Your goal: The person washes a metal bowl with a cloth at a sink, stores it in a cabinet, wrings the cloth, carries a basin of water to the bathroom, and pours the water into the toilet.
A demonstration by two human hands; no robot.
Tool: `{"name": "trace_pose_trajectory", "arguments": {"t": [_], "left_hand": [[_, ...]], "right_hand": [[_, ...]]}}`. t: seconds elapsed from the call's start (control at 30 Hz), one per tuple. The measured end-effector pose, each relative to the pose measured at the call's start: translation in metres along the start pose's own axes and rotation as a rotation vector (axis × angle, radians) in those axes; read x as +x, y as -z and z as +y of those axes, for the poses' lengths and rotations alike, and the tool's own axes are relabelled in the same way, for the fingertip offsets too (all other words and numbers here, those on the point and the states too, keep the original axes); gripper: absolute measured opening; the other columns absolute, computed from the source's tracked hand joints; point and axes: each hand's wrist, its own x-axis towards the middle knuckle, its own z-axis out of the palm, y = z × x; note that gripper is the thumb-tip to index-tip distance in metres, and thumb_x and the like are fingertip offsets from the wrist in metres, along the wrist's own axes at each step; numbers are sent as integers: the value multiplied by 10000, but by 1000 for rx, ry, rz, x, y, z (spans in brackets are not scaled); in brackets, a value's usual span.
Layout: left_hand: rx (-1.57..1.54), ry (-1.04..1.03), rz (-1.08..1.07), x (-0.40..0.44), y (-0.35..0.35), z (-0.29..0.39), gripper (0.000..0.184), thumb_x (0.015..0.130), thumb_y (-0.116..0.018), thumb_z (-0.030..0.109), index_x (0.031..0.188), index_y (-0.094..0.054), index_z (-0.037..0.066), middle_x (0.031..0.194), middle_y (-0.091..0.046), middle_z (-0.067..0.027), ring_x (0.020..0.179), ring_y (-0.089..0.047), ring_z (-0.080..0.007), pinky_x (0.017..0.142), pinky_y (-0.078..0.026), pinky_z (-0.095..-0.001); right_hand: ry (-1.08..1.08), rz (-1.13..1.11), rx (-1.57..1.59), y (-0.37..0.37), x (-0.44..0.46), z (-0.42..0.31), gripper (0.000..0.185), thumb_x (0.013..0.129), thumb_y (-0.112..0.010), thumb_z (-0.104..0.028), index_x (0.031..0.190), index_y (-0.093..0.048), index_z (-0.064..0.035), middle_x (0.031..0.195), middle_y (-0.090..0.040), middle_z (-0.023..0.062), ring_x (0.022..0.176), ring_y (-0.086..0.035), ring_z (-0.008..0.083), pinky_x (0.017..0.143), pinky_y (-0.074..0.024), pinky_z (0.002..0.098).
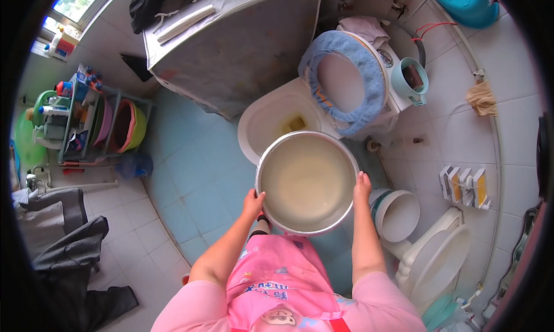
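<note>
Both hands carry a round metal basin (307, 182) filled with cloudy, pale liquid. My left hand (253, 204) is closed on the basin's left rim, and my right hand (362, 187) grips the right rim. The undersides of the fingers are hidden by the basin. Just beyond the far rim is a white toilet bowl (254, 118) with yellowish water in it. Its raised seat wears a fuzzy blue cover (372, 81). The basin overlaps the near edge of the bowl in view and looks level.
A covered appliance (248, 55) stands beyond the toilet. On the left is a rack (107, 109) with colored basins and bottles. At right are a white bucket (398, 215), a pedestal sink (441, 263) and a teal cup-like container (421, 72). Dark clothes (72, 245) hang at lower left.
</note>
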Motion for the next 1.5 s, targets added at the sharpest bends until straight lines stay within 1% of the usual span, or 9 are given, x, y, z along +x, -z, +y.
{"name": "trace_pose_trajectory", "arguments": {"t": [0.37,0.43,0.47,0.53,0.77,1.07,1.27,1.37,1.5], "left_hand": [[151,-9,-80,39,-1,-7,346,850,-646,255,987,-533,-42,904,-635,-211,820,-621,-331,729,-484,-410],[234,9,-107,41,2,-3,313,866,-641,225,1002,-542,-39,853,-615,-136,771,-584,-214,698,-482,-368],[234,11,-108,41,3,-2,313,866,-641,225,1002,-542,-39,853,-615,-136,771,-584,-214,698,-482,-368],[243,26,-114,43,5,-1,345,846,-654,255,989,-539,-37,904,-642,-211,831,-628,-341,741,-485,-417],[182,56,-146,60,1,-26,351,845,-652,256,1013,-552,-36,910,-648,-215,841,-635,-345,748,-492,-414],[172,106,-170,63,7,-27,370,851,-649,271,1040,-556,-33,931,-657,-207,866,-647,-336,769,-501,-409],[127,148,-193,60,11,-23,369,858,-647,282,1028,-554,-32,886,-658,-193,773,-652,-298,684,-518,-396],[148,108,-202,64,15,-22,371,867,-644,281,1019,-537,-40,819,-646,-178,670,-637,-263,599,-518,-381],[81,163,-222,63,20,-7,349,886,-629,256,998,-507,-51,744,-616,-152,578,-603,-220,517,-505,-351]], "right_hand": [[-47,-10,-42,-17,6,-9,365,980,-447,-285,775,-487,14,682,-483,51,662,-413,144,634,-388,314],[-65,3,-23,-22,7,-5,359,981,-445,-286,794,-505,14,705,-506,51,675,-429,140,649,-397,310],[-67,3,-25,-24,8,-1,359,981,-445,-286,794,-505,14,705,-506,51,675,-429,140,649,-397,310],[-112,0,-35,-25,9,3,354,980,-447,-286,824,-531,21,736,-545,62,699,-463,142,674,-411,312],[-70,12,-98,-30,13,5,352,976,-456,-289,873,-563,30,769,-585,91,724,-503,164,700,-425,320],[-82,-24,-153,-38,19,5,368,972,-460,-293,809,-537,27,706,-545,110,669,-471,184,658,-410,343],[-94,-23,-158,-43,24,20,369,965,-467,-297,803,-537,26,707,-550,134,662,-475,215,654,-409,357],[-99,-13,-142,-48,26,21,369,961,-474,-306,807,-542,23,708,-549,144,661,-478,226,658,-409,358],[-110,-37,-201,-54,31,22,411,951,-484,-340,757,-516,21,715,-554,179,661,-496,288,657,-412,397]]}}
